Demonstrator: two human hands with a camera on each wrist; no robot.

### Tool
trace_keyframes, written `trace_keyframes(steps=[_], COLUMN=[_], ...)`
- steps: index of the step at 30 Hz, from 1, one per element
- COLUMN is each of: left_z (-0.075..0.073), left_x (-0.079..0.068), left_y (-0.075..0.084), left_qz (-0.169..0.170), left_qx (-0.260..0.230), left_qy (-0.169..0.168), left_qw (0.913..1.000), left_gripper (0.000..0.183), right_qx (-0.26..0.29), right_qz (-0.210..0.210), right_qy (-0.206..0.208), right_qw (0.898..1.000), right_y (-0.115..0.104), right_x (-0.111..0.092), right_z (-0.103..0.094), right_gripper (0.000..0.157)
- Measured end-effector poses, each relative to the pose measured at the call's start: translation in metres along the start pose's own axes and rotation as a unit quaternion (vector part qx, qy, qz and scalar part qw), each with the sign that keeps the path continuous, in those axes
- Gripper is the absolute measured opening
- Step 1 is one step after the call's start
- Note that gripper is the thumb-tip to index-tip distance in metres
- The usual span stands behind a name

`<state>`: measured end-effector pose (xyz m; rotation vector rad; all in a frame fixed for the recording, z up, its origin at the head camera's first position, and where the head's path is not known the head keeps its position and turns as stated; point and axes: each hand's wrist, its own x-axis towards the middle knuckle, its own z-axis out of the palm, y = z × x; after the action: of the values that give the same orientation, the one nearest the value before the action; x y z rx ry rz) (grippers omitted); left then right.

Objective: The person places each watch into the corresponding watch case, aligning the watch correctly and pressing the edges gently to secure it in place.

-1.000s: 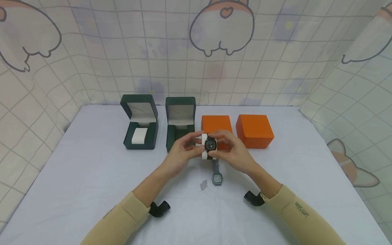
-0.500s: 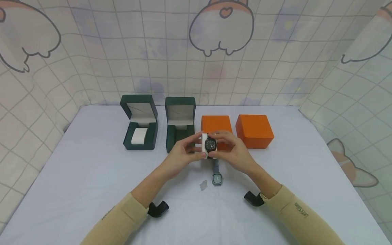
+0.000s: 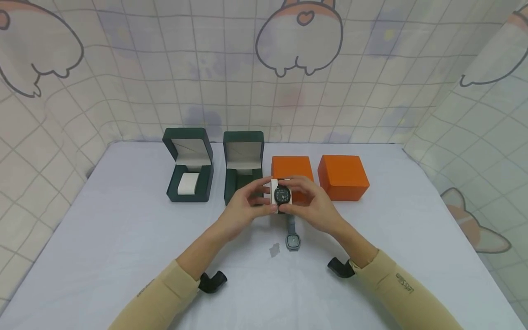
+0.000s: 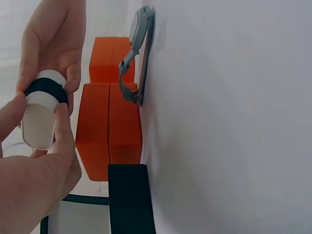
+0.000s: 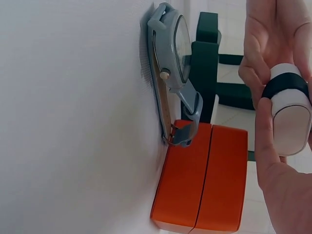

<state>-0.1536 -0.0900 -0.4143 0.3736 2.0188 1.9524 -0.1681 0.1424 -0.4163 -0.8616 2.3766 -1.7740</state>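
Above the middle of the table, both hands hold a white watch cushion [image 3: 274,197] with a black watch [image 3: 282,195] strapped round it, dial up. My left hand [image 3: 243,206] grips the cushion's left part between thumb and fingers. From the other side my right hand [image 3: 315,201] pinches the watch and cushion at their top and bottom edges. In the right wrist view the dark strap [image 5: 285,84] circles the cushion, whose pale oval end [image 5: 291,129] is turned to the camera. Below the hands a grey-blue watch [image 3: 293,240] lies on the table.
Behind stand two open dark green watch boxes; the left one [image 3: 170,190] holds a white cushion [image 3: 188,183], the other [image 3: 231,181] is partly covered by my left hand. Two orange boxes [image 3: 292,166] [image 3: 343,176] are at the right. A small grey patch [image 3: 274,250] marks the tablecloth.
My left thumb has slid down from the cushion's face to its lower edge. The held watch and cushion have shifted very slightly left. Boxes and the grey-blue watch stay put.
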Motion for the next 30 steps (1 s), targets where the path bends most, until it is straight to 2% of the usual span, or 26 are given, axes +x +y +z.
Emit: trace_keyframes(steps=[9,17,30], left_z=[-0.0026,-0.0035,-0.0059], left_x=[-0.0025,-0.0024,-0.0012], left_y=[0.0041,0.0059,0.0049], left_qz=[0.02,0.044,0.049], left_qx=[0.041,0.087,0.095], left_qy=[-0.001,0.022,0.028], left_qw=[0.999,0.995,0.9939], left_gripper=[0.083,0.083,0.082], right_qx=[-0.004,0.021,0.047], right_qz=[0.008,0.012,0.016], right_qy=[-0.008,-0.026,-0.031], right_qw=[1.0,0.999,0.998], right_y=[-0.0016,-0.0044,-0.0028], right_x=[0.0003,0.001,0.0002], right_z=[0.0015,0.0016,0.0005], right_gripper=[0.058,0.065,0.068])
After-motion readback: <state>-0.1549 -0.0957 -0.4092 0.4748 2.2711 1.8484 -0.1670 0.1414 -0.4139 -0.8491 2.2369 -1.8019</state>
